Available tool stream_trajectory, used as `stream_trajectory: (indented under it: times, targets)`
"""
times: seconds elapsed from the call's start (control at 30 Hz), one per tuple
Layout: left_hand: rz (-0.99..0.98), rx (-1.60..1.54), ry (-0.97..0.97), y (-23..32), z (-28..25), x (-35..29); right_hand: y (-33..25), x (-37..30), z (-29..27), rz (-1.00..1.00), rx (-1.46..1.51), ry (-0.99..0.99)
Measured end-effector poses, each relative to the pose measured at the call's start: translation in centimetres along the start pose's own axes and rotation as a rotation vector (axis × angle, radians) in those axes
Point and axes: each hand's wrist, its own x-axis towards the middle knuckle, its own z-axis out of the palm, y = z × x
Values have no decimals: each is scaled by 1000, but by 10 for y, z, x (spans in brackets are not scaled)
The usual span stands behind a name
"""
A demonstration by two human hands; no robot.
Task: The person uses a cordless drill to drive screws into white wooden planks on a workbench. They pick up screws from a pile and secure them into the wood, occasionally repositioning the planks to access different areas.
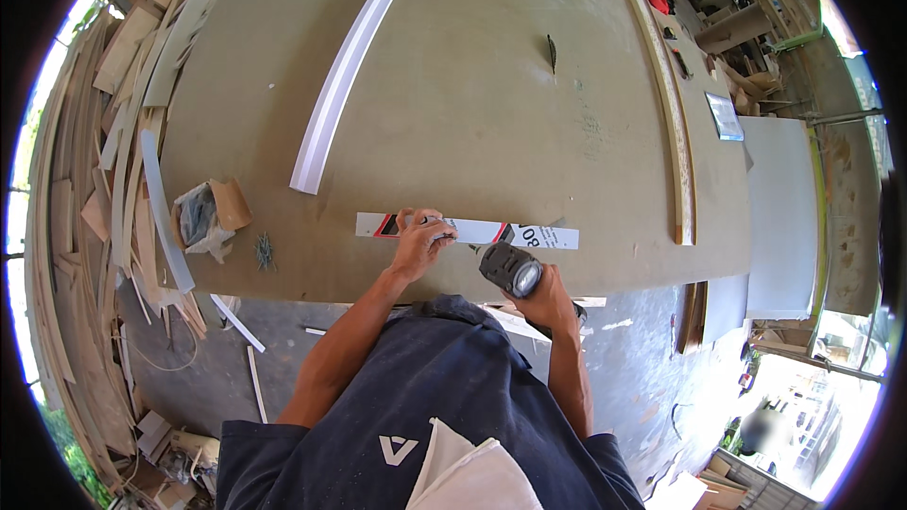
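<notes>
A long white strip (468, 230) with red and black printed patches lies flat along the near edge of the table. My left hand (420, 244) is over its left half, fingers drawn together in a pinch; what they hold, if anything, is too small to make out. In my right hand (553, 300) is a dark cordless drill (510, 267), gripped by its handle. The drill's nose points left toward my left hand, close to the strip's lower edge. Whether its tip touches anything cannot be told.
The brown table (472, 85) carries a white angled profile (350, 76), a long wooden bar (669, 123) and a small dark tool (551, 54). At the left are an open cardboard box (210, 215) and loose screws (265, 250). Stacked boards (90, 179) line the left side.
</notes>
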Motion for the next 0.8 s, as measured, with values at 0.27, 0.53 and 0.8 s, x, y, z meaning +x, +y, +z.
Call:
stream_trajectory:
  times: [0.27, 0.53, 0.8]
  targets:
    - [20, 13, 12, 0, 0, 1, -17, 49, -9, -102, 65, -158]
    - [11, 13, 16, -3, 2, -2, -33, 52, -10, -130, -127, -80]
    - [-9, 10, -26, -3, 2, -2, -26, 66, -11, -154, -165, -180]
